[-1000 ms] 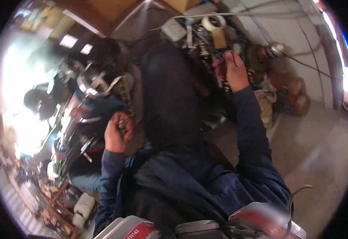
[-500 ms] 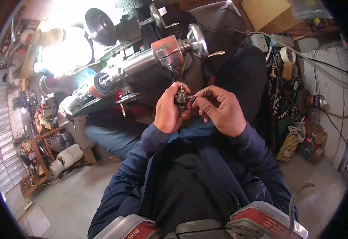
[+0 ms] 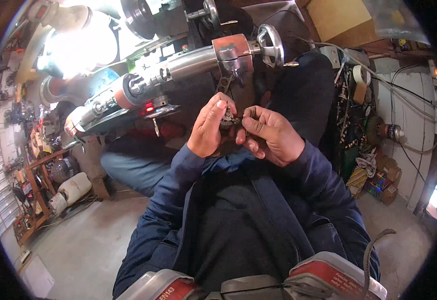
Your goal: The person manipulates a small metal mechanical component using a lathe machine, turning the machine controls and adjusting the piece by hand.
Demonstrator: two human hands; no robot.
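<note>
My left hand (image 3: 205, 131) is wrapped round a small, round, grey metal mechanism (image 3: 228, 120) with a ridged, gear-like face, held in front of my chest. The thumb lies along its upper left side, and the palm hides part of it. Just to the right, my right hand (image 3: 280, 138) has thumb and forefinger pinched together close beside the mechanism. Whatever those fingers hold is too small or hidden to name. Beyond both hands stands a lathe-like machine, with a bright steel cylinder (image 3: 194, 64), an orange-brown clamp block (image 3: 233, 52) and a handwheel (image 3: 271, 46).
A small crank wheel (image 3: 161, 112) juts from the machine near my left knee. On the right, drill bits and tools crowd a rack below a tape roll (image 3: 361, 75). A white canister (image 3: 75, 189) lies at left by a wooden frame (image 3: 34, 190). Cables hang along the right wall.
The view has shifted, so the machine sits further right and lower. The mechanism has turned in my left hand, and my left thumb has come up along it. My right fingers remain pinched beside it.
</note>
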